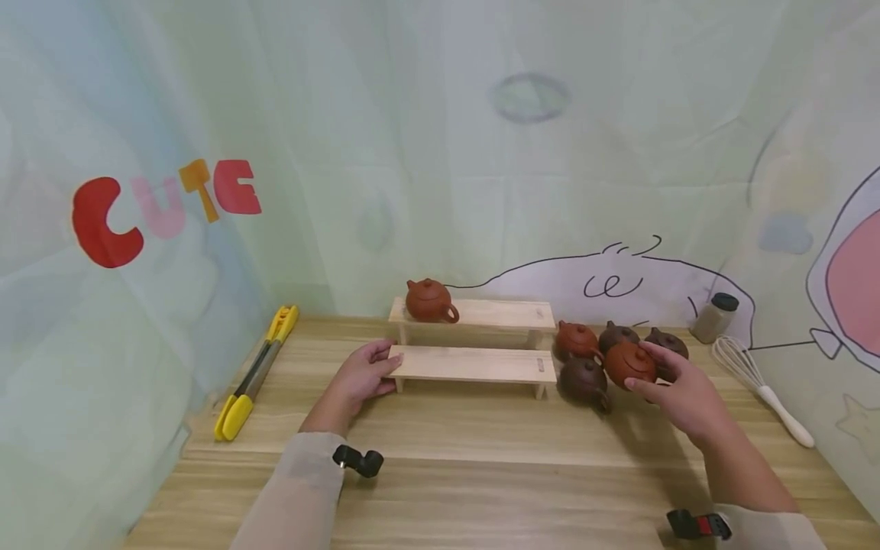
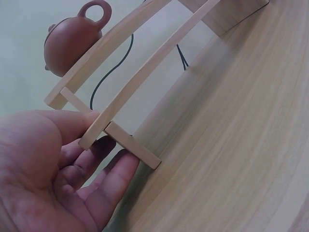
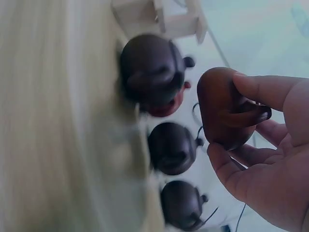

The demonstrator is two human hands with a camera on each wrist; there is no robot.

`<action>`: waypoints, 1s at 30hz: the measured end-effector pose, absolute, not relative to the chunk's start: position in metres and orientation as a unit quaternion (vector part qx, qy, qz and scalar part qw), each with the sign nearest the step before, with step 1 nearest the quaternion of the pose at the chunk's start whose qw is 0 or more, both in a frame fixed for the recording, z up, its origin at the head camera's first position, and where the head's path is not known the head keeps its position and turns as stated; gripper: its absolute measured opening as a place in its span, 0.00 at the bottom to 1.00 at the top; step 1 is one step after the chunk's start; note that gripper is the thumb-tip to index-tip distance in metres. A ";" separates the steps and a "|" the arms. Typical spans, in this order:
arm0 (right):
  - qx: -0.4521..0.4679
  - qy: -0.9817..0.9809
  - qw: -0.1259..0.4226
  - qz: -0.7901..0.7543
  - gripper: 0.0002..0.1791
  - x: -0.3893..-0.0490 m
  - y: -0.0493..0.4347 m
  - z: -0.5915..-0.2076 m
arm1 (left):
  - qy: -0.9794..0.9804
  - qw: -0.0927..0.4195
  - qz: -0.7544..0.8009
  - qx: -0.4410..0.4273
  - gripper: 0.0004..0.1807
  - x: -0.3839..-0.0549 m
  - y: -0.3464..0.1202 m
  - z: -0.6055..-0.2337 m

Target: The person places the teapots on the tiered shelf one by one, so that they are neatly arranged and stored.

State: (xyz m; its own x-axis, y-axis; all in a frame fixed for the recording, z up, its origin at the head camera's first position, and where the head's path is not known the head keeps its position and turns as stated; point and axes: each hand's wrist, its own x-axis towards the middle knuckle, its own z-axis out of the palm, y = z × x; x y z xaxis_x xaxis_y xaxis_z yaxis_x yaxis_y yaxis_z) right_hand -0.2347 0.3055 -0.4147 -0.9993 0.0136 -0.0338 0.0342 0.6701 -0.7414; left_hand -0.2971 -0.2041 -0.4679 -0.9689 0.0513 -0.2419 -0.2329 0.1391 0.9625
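Observation:
My right hand (image 1: 684,391) holds a reddish-brown teapot (image 1: 629,365) by its body, thumb on one side and fingers on the other. In the right wrist view this teapot (image 3: 224,108) is up off the table, its handle towards the palm. Beside and behind it stand dark brown teapots (image 1: 583,380) and another reddish-brown teapot (image 1: 576,340). My left hand (image 1: 360,372) grips the left end of the low front wooden stand (image 1: 474,363), thumb on top and fingers by the leg. A reddish-brown teapot (image 1: 428,300) sits on the left end of the higher rear wooden stand (image 1: 509,314).
Yellow-ended tongs (image 1: 256,374) lie at the left of the wooden table (image 1: 495,496). On the right are a dark-lidded jar (image 1: 715,318) and a whisk (image 1: 763,391) with a white handle. A printed cloth backdrop (image 1: 426,153) encloses the back and sides.

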 end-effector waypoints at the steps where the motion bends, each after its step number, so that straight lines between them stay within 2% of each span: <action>1: 0.010 0.912 0.010 -0.409 0.50 -0.234 0.302 -0.412 | 0.747 0.109 0.653 -0.060 0.34 -0.297 -0.204 -0.468; 14: -0.083 0.887 0.002 -0.455 0.45 -0.247 0.237 -0.374 | 0.744 0.110 0.656 -0.055 0.34 -0.299 -0.205 -0.471; 17: -0.110 0.874 0.010 -0.473 0.43 -0.258 0.219 -0.366 | 0.742 0.110 0.659 -0.054 0.34 -0.299 -0.205 -0.470; 30: -0.124 0.862 0.064 -0.487 0.41 -0.320 0.138 -0.356 | 0.746 0.115 0.654 -0.057 0.34 -0.300 -0.204 -0.469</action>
State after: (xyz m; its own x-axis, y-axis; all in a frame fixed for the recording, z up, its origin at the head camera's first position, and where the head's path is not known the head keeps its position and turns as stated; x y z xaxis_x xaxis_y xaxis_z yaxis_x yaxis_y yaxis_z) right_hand -0.3197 0.1379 -0.3559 -0.9611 -0.2758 0.0110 -0.1516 0.4941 -0.8561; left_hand -0.2996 -0.2044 -0.4693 -0.9669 0.0662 -0.2463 -0.2356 0.1386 0.9619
